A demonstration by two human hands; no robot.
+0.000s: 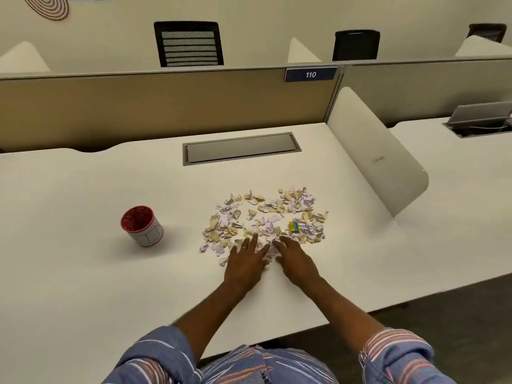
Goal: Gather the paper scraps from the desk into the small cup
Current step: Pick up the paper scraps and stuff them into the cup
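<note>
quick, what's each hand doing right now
Left hand: open, fingers spread flat on the paper scraps, holding nothing.
Right hand: open, flat on the scraps, holding nothing.

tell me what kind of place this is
Most likely an open-plan office. The white desk is walled off by low partitions, one carrying a number plate reading 110, and mesh-backed office chairs stand at the row behind.
</note>
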